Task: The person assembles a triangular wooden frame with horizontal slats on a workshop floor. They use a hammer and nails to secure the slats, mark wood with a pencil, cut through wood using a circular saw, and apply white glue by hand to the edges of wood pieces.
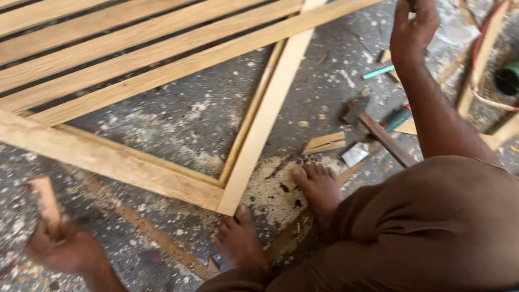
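Hands work apart: the left hand (62, 248) clenches a small wood block (46, 203), ready to place. The right hand (413, 21) pinches something too small to identify above the slatted frame (139, 40).

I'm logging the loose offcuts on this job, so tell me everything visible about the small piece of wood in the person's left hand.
The wood block is a short, flat offcut of pale reddish-tan timber with rough-looking faces and squared ends. It stands nearly upright, leaning slightly left, its lower end gripped in the left hand, which is closed around it. Its upper part sticks out free, touching nothing else. It is held above the speckled grey floor, left of the slatted wooden frame. Motion blur hides finer grain.
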The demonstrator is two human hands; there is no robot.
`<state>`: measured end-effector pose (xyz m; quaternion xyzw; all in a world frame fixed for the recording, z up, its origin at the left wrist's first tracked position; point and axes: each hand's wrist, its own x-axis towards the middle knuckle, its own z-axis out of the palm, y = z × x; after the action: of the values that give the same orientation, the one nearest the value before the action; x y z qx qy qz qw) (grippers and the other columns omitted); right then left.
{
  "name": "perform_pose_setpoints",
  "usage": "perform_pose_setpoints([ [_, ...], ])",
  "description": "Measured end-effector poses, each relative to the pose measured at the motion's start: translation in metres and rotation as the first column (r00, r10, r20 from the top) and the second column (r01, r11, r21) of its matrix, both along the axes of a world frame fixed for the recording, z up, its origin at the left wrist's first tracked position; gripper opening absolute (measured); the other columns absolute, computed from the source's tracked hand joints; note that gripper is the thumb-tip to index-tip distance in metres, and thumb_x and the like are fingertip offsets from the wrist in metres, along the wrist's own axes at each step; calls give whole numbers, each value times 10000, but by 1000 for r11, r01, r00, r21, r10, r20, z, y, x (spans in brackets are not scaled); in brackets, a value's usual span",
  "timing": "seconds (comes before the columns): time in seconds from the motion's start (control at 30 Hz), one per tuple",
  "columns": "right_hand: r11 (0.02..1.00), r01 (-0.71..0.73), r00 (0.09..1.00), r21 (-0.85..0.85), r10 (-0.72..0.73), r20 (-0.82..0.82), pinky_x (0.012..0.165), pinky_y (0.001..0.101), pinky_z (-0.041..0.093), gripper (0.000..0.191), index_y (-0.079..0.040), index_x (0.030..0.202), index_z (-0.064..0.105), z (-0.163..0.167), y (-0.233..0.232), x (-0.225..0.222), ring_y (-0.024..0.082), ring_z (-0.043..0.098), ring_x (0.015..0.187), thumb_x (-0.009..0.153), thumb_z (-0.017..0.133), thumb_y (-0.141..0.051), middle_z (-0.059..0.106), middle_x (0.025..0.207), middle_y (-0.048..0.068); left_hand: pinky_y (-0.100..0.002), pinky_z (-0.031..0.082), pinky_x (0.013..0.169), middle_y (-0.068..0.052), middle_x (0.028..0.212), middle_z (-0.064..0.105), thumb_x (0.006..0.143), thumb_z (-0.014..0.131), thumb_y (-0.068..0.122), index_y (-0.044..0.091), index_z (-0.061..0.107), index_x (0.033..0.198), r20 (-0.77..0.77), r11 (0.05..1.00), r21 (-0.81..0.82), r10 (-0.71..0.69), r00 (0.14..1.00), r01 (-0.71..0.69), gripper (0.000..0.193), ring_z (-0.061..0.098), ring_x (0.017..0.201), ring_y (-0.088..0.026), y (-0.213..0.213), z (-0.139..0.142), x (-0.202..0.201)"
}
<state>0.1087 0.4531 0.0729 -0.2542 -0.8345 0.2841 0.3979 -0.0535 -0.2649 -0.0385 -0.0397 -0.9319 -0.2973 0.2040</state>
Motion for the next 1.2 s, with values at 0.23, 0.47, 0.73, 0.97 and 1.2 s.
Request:
perform_pose_setpoints([
  [0.23, 858, 177, 978, -482, -209, -13, 700, 318, 587, 273, -11, 831, 558, -2, 20, 45, 157, 608, 788, 1069, 687, 24, 705, 895, 119, -295, 642, 871, -182, 1251, 587, 944, 817, -133, -126, 615, 1205, 173, 988, 92, 106, 979, -124, 329, 709, 1007, -191, -6, -1, 7],
  [0.47, 979, -143, 777, 148, 18, 629, 905, 401, 604, 379, -67, 1215, 764, -10, -16, 72, 298, 697, 1054, 859, 705, 47, 710, 1244, 172, -376, 680, 786, -159, 1158, 608, 909, 811, 27, -36, 686, 1152, -85, 966, -212, 130, 988, -145, 280, 674, 928, -251, -9, -8, 5],
  [0.73, 969, -139, 850, 204, 11, 527, 957, 455, 555, 180, -60, 1095, 698, -31, 2, 74, 344, 672, 1057, 923, 702, -9, 699, 1139, 143, -651, 387, 1227, -241, 1474, 551, 1172, 723, 394, -22, 581, 1421, -152, 967, -140, -234, 960, 214, 506, 500, 1426, -433, 41, 1, -28],
  [0.97, 369, -305, 952, -878, 84, -295, 867, 349, 640, 206, -104, 1279, 588, 12, 7, 10, 236, 705, 945, 1114, 707, -72, 725, 1149, 148, -559, 394, 1150, -153, 1446, 536, 913, 835, 292, 96, 629, 1384, -40, 798, -90, -600, 799, 596, 551, 487, 1360, -353, 191, -2, -75],
  [1.2, 188, -369, 848, -910, 470, -246, 981, 313, 615, 57, -17, 1241, 587, 70, -35, -130, 265, 692, 1088, 1202, 588, 25, 676, 1179, 162, -542, 352, 1163, -194, 1428, 481, 919, 777, 383, 15, 558, 1412, 202, 758, -226, -578, 791, 612, 653, 425, 1349, -351, 227, 9, -102],
])
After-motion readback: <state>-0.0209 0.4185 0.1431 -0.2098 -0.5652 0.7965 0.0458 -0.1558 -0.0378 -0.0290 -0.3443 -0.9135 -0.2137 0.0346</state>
